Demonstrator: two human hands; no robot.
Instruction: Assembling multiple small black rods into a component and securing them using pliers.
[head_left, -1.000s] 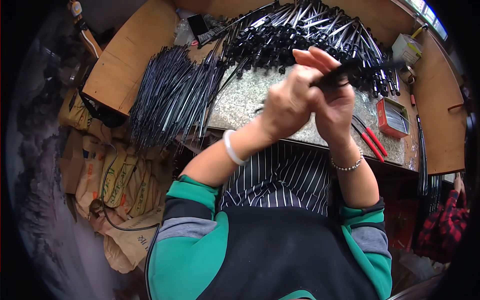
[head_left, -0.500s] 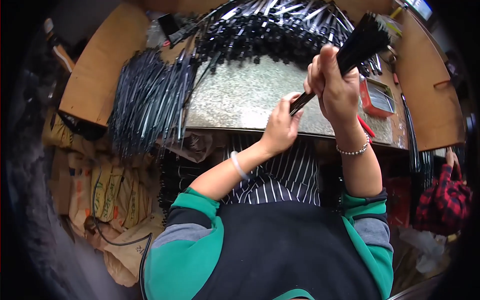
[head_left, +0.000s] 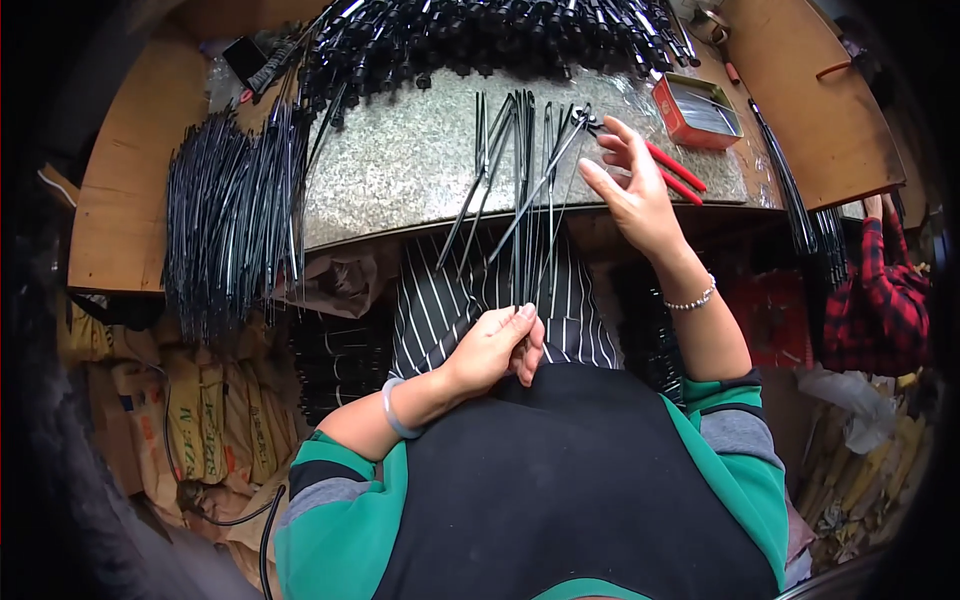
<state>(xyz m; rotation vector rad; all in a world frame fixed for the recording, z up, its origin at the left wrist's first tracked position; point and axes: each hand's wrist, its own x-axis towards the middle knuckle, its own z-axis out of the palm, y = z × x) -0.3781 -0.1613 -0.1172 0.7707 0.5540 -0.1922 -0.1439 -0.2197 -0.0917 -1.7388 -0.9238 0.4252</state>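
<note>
My left hand (head_left: pixel 500 345), low over the striped cloth on my lap, has its fingers closed around the lower ends of thin black rods (head_left: pixel 524 190). Their upper ends rest on the speckled grey tabletop (head_left: pixel 390 170). Several of the rods splay out at angles over the table's front edge. My right hand (head_left: pixel 638 195) hovers over the table's right part, fingers apart and holding nothing. Close to it lie pliers (head_left: pixel 676 172) with red handles, their metal jaws near the rods' upper ends.
A big heap of dark-headed shiny stems (head_left: pixel 480 45) covers the table's back. Many black rods (head_left: pixel 230 215) overhang the left edge. A red open tin (head_left: pixel 690 125) stands at right, near a wooden side panel (head_left: pixel 810 110). A person's checked sleeve (head_left: pixel 875 290) shows far right.
The bundle came down from a raised, tilted hold onto the table edge, and its rods spread. My right hand let go and opened. My left hand moved down toward my lap. The view shifted.
</note>
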